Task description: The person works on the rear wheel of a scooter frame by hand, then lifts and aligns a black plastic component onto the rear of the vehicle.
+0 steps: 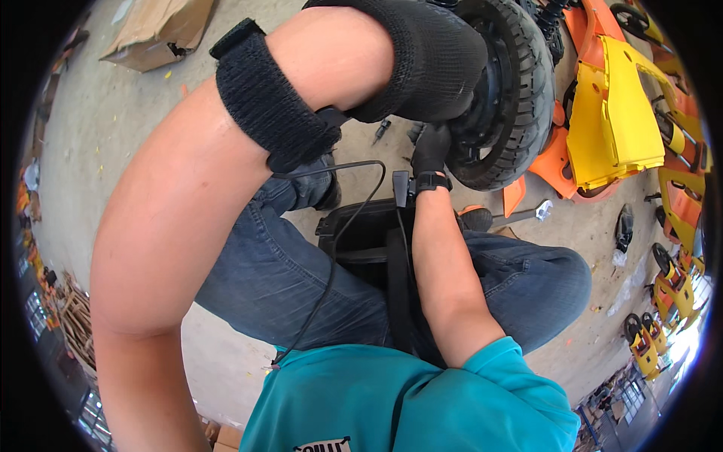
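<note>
A black wheel with a chunky-treaded tyre point(527, 113) stands in front of me at the upper right, its hub facing my hands. My left hand point(440, 64), in a black knitted glove, reaches across to the upper side of the hub; its fingers are hidden behind the glove's back. Lower down, my right hand point(431, 147), also black-gloved, is against the wheel's lower left side, and its fingers do not show clearly. A strap with a small grey device point(403, 188) sits on my right wrist. Whether either hand grips a part cannot be seen.
An adjustable wrench point(531, 213) lies on the floor right of my right hand. Yellow point(614, 113) and orange body panels stand beyond the wheel. A black plastic container point(354, 237) sits between my legs. A cardboard box point(158, 34) is far left. A cable point(331, 279) hangs from my left arm.
</note>
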`<state>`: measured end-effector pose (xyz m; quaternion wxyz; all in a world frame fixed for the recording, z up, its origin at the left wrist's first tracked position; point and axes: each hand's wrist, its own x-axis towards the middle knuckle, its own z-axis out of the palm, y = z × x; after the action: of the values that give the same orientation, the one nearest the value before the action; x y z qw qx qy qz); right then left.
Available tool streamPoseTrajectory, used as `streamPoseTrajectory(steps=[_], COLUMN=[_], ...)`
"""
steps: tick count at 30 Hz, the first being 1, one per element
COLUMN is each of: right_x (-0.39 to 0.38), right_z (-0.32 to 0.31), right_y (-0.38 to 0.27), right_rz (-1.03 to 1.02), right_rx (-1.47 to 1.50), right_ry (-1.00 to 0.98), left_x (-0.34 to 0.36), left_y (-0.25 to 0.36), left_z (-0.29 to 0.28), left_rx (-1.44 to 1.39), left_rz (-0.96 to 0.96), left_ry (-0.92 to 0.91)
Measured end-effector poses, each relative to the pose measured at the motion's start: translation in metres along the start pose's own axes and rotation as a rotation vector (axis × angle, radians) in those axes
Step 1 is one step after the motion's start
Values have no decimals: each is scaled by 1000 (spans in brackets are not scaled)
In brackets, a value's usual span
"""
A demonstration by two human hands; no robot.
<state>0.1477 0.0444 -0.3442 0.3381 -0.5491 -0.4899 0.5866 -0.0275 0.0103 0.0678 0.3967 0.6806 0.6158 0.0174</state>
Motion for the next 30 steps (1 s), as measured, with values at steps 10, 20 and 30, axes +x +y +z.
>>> streamPoseTrajectory(steps=[10, 20, 30], right_x=[-12, 11, -7], right_z=[5, -10, -4], right_y=[-21, -32, -43], right_rz=[271, 797, 713], right_rx=[178, 989, 801], right_ry=[38, -376, -88], left_x=[0, -2, -2], left_y=[-6, -3, 5], left_z=[-2, -1, -6], left_rx=[-20, -5, -23], left_rz=[54, 33, -5], left_ry=[-40, -23, -68])
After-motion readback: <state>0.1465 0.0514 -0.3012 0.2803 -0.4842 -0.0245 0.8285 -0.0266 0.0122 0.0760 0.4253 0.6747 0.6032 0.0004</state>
